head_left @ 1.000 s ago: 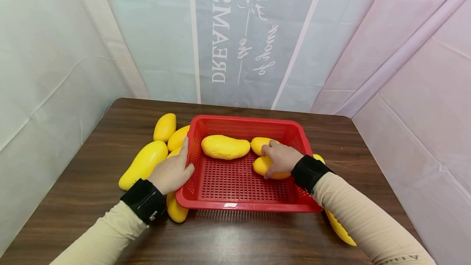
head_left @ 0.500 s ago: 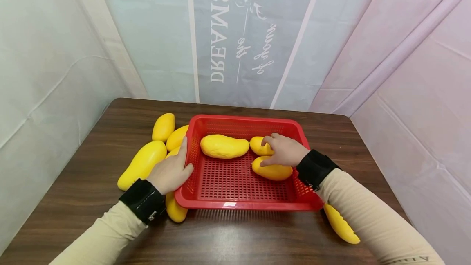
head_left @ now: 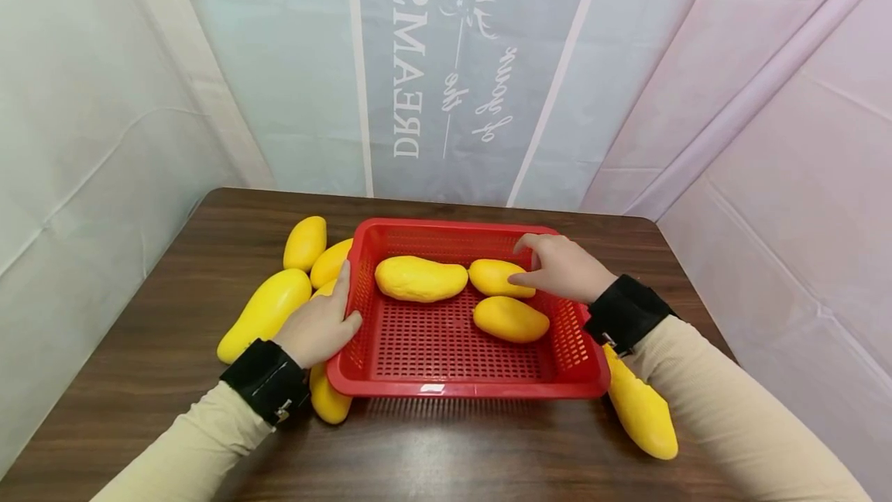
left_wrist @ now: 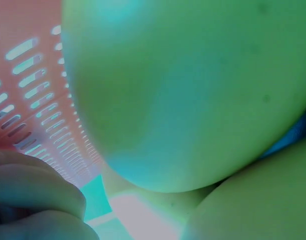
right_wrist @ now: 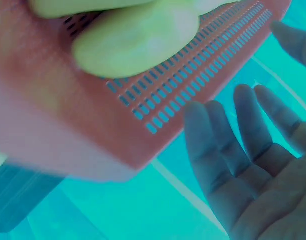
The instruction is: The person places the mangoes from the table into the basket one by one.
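Three yellow mangoes lie in a red plastic basket (head_left: 456,390): a long mango (head_left: 421,279), a smaller mango (head_left: 496,277) at its right, and another mango (head_left: 512,320) nearer me. My left hand (head_left: 317,331) holds the basket's left rim, its thumb over the edge; in the left wrist view its curled fingers (left_wrist: 38,195) show beside the perforated wall. Over the basket's far right part is my right hand (head_left: 567,266), fingers spread and holding nothing. The right wrist view shows those fingers (right_wrist: 252,135) apart from the basket wall.
Left of the basket, several mangoes lie on the brown table (head_left: 446,455), among them a big mango (head_left: 261,316), a small mango (head_left: 305,242) and a partly covered mango (head_left: 330,401). A long mango (head_left: 643,413) lies right of the basket. Cloth walls surround the table.
My right hand has let go of the nearer right mango, which stays in the basket, and has moved up and right to the far right rim. My left hand keeps its place.
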The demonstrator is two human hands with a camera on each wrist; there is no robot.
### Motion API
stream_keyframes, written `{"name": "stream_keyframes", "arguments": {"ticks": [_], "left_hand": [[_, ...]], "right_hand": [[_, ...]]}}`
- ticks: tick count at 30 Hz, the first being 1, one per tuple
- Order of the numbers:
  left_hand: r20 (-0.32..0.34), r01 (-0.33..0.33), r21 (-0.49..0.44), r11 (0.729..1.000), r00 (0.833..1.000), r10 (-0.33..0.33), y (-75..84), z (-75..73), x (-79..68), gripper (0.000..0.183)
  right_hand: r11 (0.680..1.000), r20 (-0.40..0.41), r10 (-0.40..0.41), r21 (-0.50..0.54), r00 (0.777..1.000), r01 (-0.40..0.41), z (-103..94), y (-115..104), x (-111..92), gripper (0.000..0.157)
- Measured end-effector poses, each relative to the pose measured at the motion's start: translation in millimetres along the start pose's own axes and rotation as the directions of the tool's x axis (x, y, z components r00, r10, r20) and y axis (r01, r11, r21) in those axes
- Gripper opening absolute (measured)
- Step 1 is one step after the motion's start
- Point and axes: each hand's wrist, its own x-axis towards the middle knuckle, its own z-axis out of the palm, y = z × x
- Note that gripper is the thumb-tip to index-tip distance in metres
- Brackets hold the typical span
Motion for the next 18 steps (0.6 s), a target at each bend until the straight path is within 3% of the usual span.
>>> {"name": "stream_keyframes", "arguments": {"ticks": [10,18], "left_hand": [[-0.018,-0.029,-0.005,1.000,0.999,0.029,-3.0,0.1,0.0,0.085],[-0.014,-0.028,-0.013,1.000,1.000,0.028,-4.6,1.4,1.5,0.085]], "right_hand": [[0.997,-0.067,0.060,0.044,0.996,-0.057,-14.3,29.5,-26.4,0.047],[0.989,-0.090,0.138,0.064,0.986,-0.133,-11.6,54.7,-44.0,0.047]]}}
